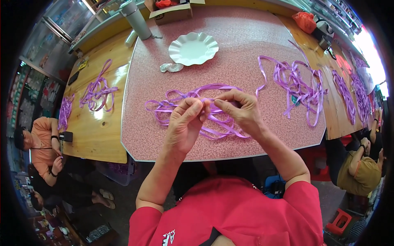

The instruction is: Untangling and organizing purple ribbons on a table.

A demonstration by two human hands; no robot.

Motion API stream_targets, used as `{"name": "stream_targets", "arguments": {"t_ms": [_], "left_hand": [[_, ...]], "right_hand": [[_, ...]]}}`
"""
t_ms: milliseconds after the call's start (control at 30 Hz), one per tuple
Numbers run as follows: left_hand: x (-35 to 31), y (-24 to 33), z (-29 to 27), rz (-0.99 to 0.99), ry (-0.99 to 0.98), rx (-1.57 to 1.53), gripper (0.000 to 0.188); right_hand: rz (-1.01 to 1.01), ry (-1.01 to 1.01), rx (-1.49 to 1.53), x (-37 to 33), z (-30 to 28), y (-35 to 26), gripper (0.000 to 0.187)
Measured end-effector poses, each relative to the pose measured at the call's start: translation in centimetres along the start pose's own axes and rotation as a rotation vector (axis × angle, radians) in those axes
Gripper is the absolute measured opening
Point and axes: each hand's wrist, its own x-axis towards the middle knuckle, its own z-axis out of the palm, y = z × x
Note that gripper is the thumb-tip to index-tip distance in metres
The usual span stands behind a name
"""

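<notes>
Both my hands meet over the middle of the pink speckled table top (156, 139), above a loose heap of purple ribbon (221, 132). My left hand (186, 117) pinches a bit of the ribbon between thumb and fingers. Close beside it, my right hand (242, 108) is closed in a pinch on the same ribbon, thumb against forefinger. The short piece between the fingertips is small, and I cannot make out whether it is knotted. Loops of the heap spread to the left of and below my hands.
A larger tangle of purple ribbon (293, 82) lies to the right. Beyond my hands are a white scalloped plate (193, 48), crumpled tissue (171, 67), a grey flask (137, 22) and a cardboard box (172, 15). More ribbon (97, 93) rests on the wooden table at left. People sit on both sides.
</notes>
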Motion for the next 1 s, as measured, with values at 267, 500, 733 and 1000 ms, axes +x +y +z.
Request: {"name": "stream_targets", "arguments": {"t_ms": [267,500,733,1000], "left_hand": [[2.3,-1.2,0.2,0.858,0.045,1.284,0.012],[2.3,-1.5,-0.3,0.902,0.019,1.419,0.015],[2.5,-1.1,0.0,0.985,-0.084,1.557,0.015],[2.0,0.1,0.8,0.977,-0.352,1.806,0.019]], "right_hand": [[-0.371,0.108,-0.272,-0.9,0.3,-0.5,0.011],[-0.103,0.085,-0.143,-1.4,0.1,0.5,0.013],[-0.027,0.076,0.125,-0.8,-0.2,0.9,0.017],[0.424,-0.059,0.395,-0.7,-1.0,0.8,0.022]]}}
